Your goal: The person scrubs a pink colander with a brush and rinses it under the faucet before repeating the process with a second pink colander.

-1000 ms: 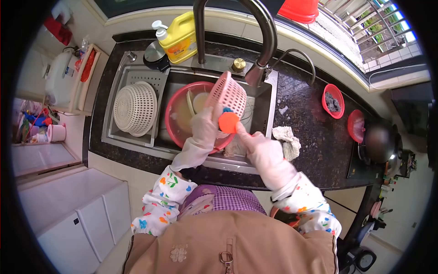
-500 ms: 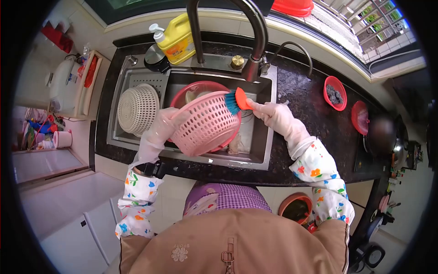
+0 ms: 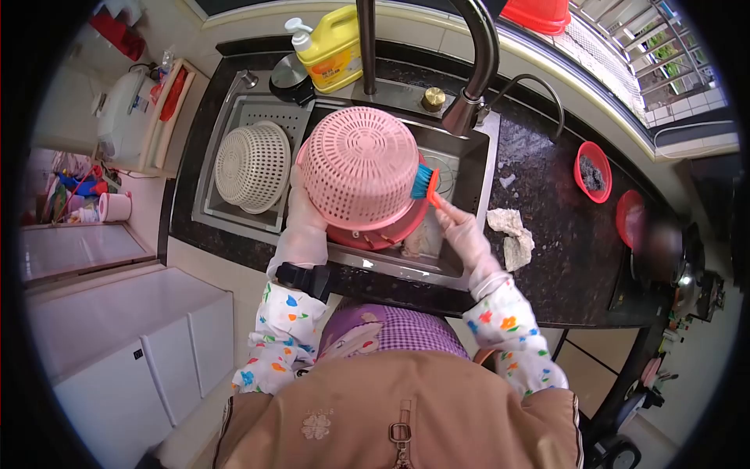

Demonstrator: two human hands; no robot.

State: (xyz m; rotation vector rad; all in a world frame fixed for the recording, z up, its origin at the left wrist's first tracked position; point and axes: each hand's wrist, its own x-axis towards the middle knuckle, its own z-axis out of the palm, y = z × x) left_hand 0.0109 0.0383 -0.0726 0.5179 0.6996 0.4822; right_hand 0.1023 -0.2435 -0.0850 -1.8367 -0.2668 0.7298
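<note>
My gloved left hand (image 3: 303, 223) grips the left rim of a pink plastic colander (image 3: 361, 168), which is tipped with its slotted base facing up. Some of the left fingers are hidden behind the colander. In my gloved right hand (image 3: 462, 234) is the orange handle of a scrub brush (image 3: 426, 186). Its blue bristles touch the colander's right side near the rim. Beneath the colander, a red basin (image 3: 383, 236) sits in the metal sink (image 3: 478, 187), mostly covered from view.
A whitish colander (image 3: 251, 166) rests upside down on the sink's left drainboard. Behind stand a yellow pump bottle (image 3: 332, 51) and the dark faucet (image 3: 488, 55). On the right counter lie a crumpled pale cloth (image 3: 512, 238) and a red bowl (image 3: 591, 173) with grey scouring material.
The pink colander has been turned so its base shows upward. The brush has moved lower along its right side. The camera view has shifted, and the pale cloth on the counter now shows.
</note>
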